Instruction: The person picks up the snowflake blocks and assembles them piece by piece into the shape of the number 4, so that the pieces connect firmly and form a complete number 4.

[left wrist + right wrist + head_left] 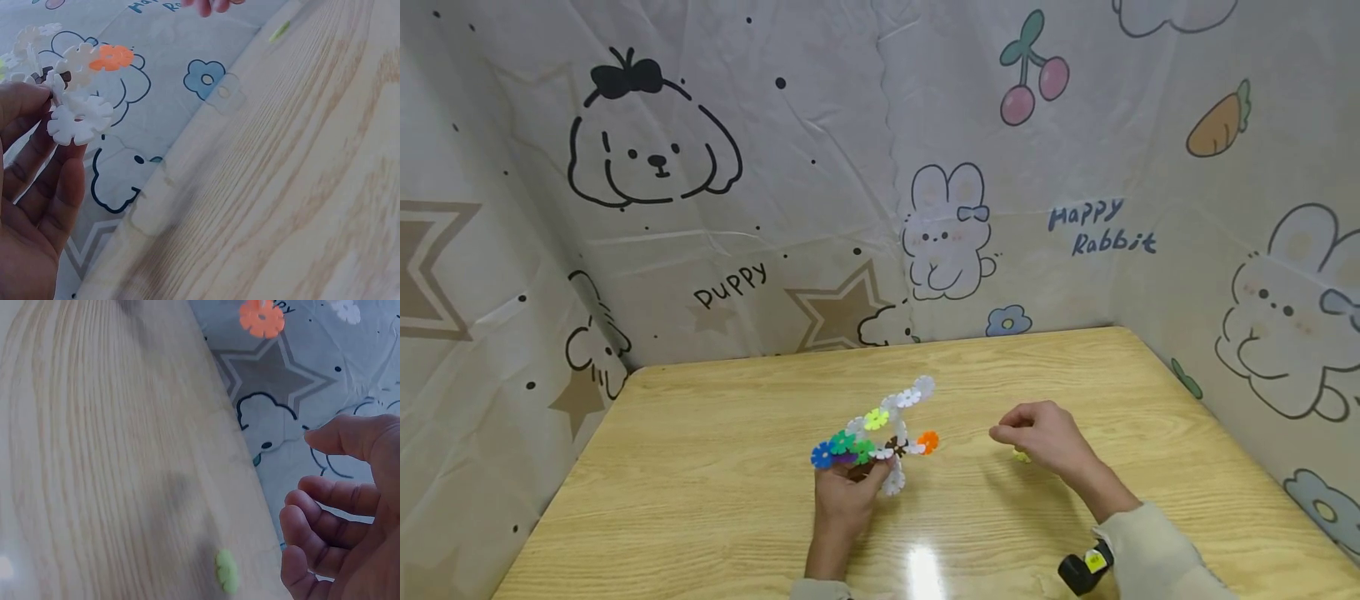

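My left hand [847, 500] grips a joined cluster of flower-shaped plastic discs [876, 419] above the table, thumb and fingers pinching its lower part. Blue, green, white, yellow, brown and orange pieces show in it. In the left wrist view, a white disc [80, 119] juts out just beyond the fingertips, with an orange disc [112, 57] behind it. To the right, my right hand [1048, 437] hovers over the wood, fingers loosely bent and thumb apart from them, holding nothing. A yellow-green disc [226, 572] lies on the table below that hand, partly hidden by it in the head view.
The light wooden table [700, 467] ends at a printed cloth [820, 167] that hangs behind it and along both sides. A black wrist device with a yellow label [1086, 568] sits by the right sleeve. Light glares off the table's front.
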`<state>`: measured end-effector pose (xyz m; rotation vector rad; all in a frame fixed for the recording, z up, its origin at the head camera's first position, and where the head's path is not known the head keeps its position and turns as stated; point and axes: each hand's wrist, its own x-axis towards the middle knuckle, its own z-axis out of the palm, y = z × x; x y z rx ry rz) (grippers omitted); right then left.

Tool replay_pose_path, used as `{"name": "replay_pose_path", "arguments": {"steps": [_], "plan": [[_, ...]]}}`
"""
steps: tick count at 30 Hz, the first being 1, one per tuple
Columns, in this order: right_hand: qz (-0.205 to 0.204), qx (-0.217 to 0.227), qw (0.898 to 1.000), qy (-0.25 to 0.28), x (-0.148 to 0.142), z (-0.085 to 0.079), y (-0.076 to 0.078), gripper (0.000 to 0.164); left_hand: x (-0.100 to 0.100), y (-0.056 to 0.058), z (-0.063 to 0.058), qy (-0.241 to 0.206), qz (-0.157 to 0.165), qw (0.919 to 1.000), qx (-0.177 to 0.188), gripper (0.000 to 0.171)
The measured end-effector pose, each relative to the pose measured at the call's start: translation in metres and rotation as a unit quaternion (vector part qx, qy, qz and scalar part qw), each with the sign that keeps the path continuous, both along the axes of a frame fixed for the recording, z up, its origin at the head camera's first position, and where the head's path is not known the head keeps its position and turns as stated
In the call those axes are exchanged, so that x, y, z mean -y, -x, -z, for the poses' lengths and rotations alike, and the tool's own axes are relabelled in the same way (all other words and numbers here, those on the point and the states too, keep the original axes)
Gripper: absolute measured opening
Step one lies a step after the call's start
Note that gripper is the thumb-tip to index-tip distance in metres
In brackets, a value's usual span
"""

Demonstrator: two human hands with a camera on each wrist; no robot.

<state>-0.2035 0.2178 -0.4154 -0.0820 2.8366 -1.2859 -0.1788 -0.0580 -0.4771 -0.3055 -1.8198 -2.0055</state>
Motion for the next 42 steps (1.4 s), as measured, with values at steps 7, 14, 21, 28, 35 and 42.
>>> {"name": "replay_pose_path", "arguments": {"steps": [7, 14, 21, 28, 35, 42], "plan": [[0.013, 0.003, 0.999, -0.038, -0.014, 0.010, 0.004, 0.025, 0.001, 0.002, 0.000, -0.007, 0.012, 0.9999, 0.001, 0.018], [0.025, 0.023, 0.998, -0.059, -0.025, 0.022, 0.008, 0.023, 0.002, -0.001, -0.001, 0.019, 0.009, 0.9995, 0.024, 0.021], [0.034, 0.029, 0.995, -0.088, -0.032, 0.031, 0.011, 0.029, 0.003, -0.001, -0.002, 0.029, 0.008, 0.9993, 0.024, 0.019], [0.030, 0.038, 0.993, -0.104, -0.034, 0.035, 0.014, 0.034, 0.002, -0.001, -0.002, 0.005, 0.012, 0.9995, 0.028, 0.022], [0.029, 0.045, 0.991, -0.124, -0.033, 0.038, 0.016, 0.026, 0.003, -0.002, -0.003, 0.017, 0.006, 0.9991, 0.037, 0.020], [0.028, 0.045, 0.991, -0.119, -0.031, 0.038, 0.015, 0.028, 0.003, -0.002, -0.004, 0.009, 0.012, 0.9981, 0.059, 0.027]]}}
